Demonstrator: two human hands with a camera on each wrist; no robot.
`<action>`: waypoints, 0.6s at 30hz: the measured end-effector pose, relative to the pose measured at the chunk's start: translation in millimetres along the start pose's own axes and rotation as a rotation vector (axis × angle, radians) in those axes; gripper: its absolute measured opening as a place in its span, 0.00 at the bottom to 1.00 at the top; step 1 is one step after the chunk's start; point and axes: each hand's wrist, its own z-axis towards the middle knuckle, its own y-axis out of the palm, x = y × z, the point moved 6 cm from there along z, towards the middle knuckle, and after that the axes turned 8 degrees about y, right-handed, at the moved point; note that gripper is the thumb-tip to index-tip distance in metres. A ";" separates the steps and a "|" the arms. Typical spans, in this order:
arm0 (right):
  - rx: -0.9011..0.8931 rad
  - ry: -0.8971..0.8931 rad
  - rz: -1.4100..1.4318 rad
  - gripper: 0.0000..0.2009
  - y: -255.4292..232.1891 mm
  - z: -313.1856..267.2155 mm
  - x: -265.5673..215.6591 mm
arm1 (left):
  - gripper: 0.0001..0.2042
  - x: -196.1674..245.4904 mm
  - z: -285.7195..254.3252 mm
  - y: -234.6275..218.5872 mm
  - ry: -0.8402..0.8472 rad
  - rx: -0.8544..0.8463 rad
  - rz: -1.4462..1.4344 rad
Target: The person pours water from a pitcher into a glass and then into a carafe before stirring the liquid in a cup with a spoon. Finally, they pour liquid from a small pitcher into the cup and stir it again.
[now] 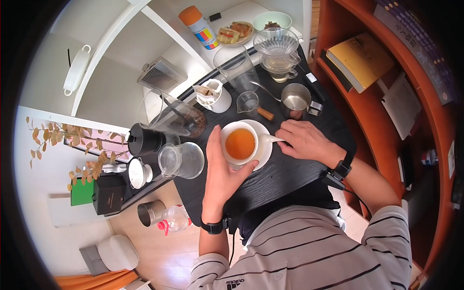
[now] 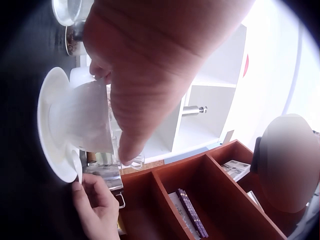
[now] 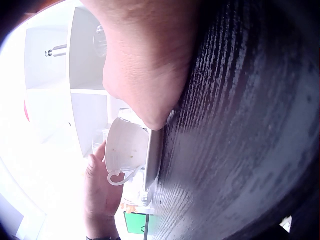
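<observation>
A white teacup point(image 1: 225, 151) of amber tea point(image 1: 240, 144) stands on a white saucer point(image 1: 264, 159), in the middle of the black table. My left hand point(image 1: 220, 171) holds the cup near its rim, thumb on the near side and fingers along the left. On the saucer, right beside the cup, lies a white spoon point(image 1: 267, 137). My right hand point(image 1: 307, 140) pinches the end of its handle, which the left wrist view also shows. The cup's handle point(image 3: 120, 177) appears in the right wrist view, on the side toward my left hand.
Behind the cup stand a small glass pitcher point(image 1: 247, 102), a steel cup point(image 1: 296, 97), a white canister point(image 1: 216, 99) and a glass dripper point(image 1: 276, 48). A glass jug point(image 1: 186, 160) is close to my left hand. A brown bookshelf point(image 1: 338, 92) borders the right side.
</observation>
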 end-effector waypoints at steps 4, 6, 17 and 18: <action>0.000 0.004 0.001 0.08 -1.0 -0.2 -0.8 | 0.41 -15.8 -27.9 -3.1 -0.045 0.180 -0.081; -0.003 0.010 0.025 0.08 -1.9 0.7 -1.3 | 0.32 -34.8 -43.2 -5.4 -0.187 0.313 -0.198; 0.012 0.000 0.028 0.09 -0.9 0.7 -0.8 | 0.21 -57.5 -52.3 13.9 -0.339 0.259 -0.063; 0.016 -0.003 0.031 0.09 -1.1 0.6 -0.9 | 0.21 -59.8 -50.8 15.2 -0.337 0.259 -0.064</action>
